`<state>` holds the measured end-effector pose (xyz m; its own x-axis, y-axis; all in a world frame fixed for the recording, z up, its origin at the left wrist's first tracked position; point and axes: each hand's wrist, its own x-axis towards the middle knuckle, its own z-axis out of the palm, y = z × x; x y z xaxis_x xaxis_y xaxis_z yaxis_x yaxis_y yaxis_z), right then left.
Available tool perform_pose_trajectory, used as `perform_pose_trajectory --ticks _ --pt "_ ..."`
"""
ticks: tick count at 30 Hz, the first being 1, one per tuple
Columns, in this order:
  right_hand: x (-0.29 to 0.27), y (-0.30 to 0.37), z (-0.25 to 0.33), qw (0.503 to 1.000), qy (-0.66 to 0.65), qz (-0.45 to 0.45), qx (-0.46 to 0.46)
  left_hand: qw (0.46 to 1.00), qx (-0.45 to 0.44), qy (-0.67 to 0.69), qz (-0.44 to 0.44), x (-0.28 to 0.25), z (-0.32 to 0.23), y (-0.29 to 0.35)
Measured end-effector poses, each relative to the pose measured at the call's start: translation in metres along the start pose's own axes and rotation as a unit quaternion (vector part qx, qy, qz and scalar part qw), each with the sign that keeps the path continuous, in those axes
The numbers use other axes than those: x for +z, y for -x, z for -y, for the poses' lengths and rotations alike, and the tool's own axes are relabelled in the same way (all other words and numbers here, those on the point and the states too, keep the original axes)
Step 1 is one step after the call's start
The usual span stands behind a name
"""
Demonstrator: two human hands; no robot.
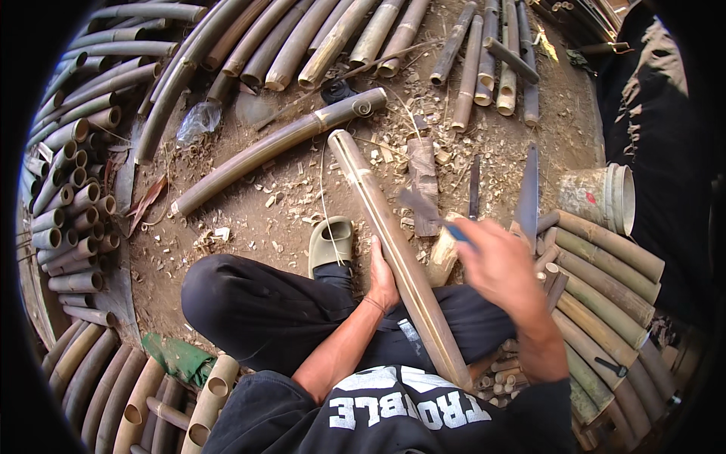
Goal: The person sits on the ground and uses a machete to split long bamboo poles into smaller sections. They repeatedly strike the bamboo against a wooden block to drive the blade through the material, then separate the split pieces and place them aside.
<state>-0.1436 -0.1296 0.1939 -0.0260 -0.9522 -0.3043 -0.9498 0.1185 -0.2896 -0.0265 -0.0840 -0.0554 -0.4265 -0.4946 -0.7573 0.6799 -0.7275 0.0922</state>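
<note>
A long bamboo tube (389,231) with a lengthwise slot lies slanted across my lap, its far end pointing up and left. My left hand (383,276) supports it from the left side near the middle, thumb along the wall, the other fingers hidden beneath. To the right of the tube, my right hand (491,261) is closed round the blue handle of a knife-like tool (418,203). Its dark blade is smeared by motion and stands apart from the tube, over a wooden block (423,178). Which kind of blade it is cannot be told.
Another bamboo tube (272,151) lies on the chip-strewn dirt ahead. A saw (529,185) and a dark flat strip (474,189) lie to the right, near a white bucket (597,198). Stacked bamboo (76,200) stands left; more bamboo (597,303) lies right. A sandal (330,246) is on my foot.
</note>
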Motion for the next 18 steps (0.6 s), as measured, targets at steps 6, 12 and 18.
perform_pose_trajectory --ticks 6,12,18 --pt "-0.073 0.132 -0.110 0.936 -0.146 -0.245 0.205 0.981 0.135 -0.142 0.016 0.048 -0.026 0.044" --pt "0.040 0.222 -0.272 0.838 -0.361 -0.317 0.260 0.947 0.288 -0.041 -0.141 0.088 -0.063 -0.011" --pt "0.279 0.241 -0.297 0.850 -0.273 -0.203 0.404 0.946 0.234 0.013 -0.224 0.004 -0.100 -0.111"
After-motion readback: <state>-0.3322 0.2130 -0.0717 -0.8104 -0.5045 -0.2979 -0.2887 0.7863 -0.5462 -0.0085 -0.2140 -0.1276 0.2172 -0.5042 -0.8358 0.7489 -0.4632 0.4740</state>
